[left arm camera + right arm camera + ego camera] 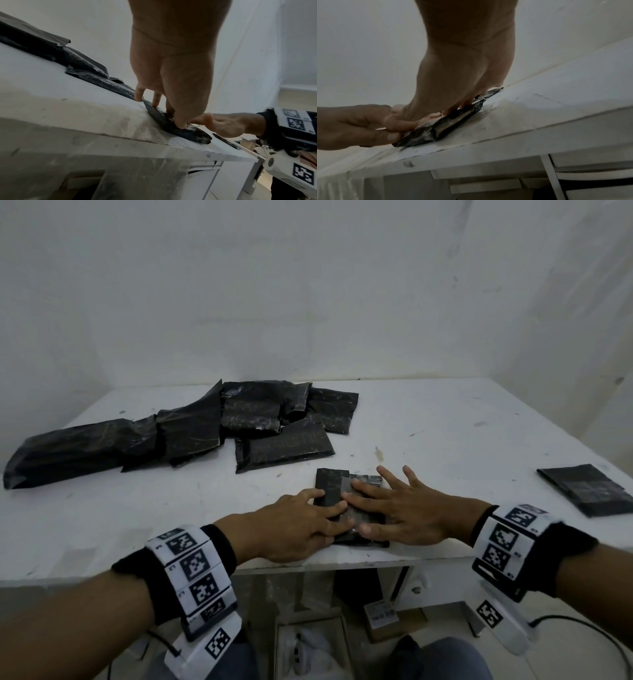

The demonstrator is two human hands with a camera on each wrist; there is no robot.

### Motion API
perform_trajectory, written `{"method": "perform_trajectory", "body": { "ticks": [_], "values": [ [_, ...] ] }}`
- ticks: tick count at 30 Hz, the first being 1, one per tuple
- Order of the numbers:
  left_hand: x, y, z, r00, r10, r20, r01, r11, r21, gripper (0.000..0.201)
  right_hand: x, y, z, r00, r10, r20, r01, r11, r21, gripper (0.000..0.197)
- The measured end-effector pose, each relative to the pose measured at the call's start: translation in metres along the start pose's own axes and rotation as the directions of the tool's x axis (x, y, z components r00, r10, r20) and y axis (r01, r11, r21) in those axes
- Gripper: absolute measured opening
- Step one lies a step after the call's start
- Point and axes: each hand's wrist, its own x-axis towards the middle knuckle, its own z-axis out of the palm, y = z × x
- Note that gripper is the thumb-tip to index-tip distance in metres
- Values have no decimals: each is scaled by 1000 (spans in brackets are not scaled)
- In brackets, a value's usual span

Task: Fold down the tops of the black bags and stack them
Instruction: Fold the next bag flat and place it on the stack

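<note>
Both hands are lying flat on a black bag [334, 487] at the near edge of the white table [445, 433]. The left hand [294, 525] is pressing its left part with straight fingers; the right hand [400, 511] is spreading open over its right part, neither grip closing around it. A pile of bags [191, 426] is sitting far left, and a folded bag [585, 487] is lying far right.

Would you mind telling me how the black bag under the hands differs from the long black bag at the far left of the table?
The bag under the hands is folded into a compact rectangle; the long bag lies stretched out, unfolded. The left hand and right hand press on the first; nothing touches the second. Both are black plastic on the white table.
</note>
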Motion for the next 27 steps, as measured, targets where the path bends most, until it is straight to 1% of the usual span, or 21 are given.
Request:
{"method": "perform_trajectory", "body": {
  "ticks": [2,4,7,9,11,13,15,17,22,25,27],
  "values": [
    [-1,0,1,1000,-6,13,6,1000,-3,50,3,0,0,1000,14,-8,-14,999,-47,78],
    [-2,1,-1,1000,-9,20,9,1000,2,50,7,0,1,999,39,-34,-41,998,-54,78],
    [-3,3,-6,999,-15,48,15,1000,-8,49,14,-2,-1,995,87,-44,-87,996,-6,81],
    [-4,4,-8,998,-9,57,9,1000,-8,48,19,-6,-5,991,134,-17,-134,990,42,84],
    [-5,6,-9,998,-14,61,15,1000,-9,48,22,-10,-12,984,177,1,-176,981,84,82],
    [-5,9,-11,998,-22,66,22,1000,3,48,19,-12,-16,987,156,-22,-153,983,105,76],
    [-5,10,-11,998,-22,65,21,1000,16,47,12,-13,-12,995,86,-56,-80,993,92,74],
    [-5,9,-11,997,-29,69,27,999,29,47,7,-14,-6,998,48,-34,-46,996,80,74],
    [-8,8,-13,995,-14,99,13,1000,14,47,13,-12,-8,996,90,2,-90,991,98,72],
    [-6,9,-11,996,16,93,-17,1000,6,49,20,-14,-15,987,145,69,-153,980,129,85],
    [-6,9,-12,996,9,87,-4,999,-51,49,20,-17,-24,982,160,96,-173,972,159,93]
  ]
}}
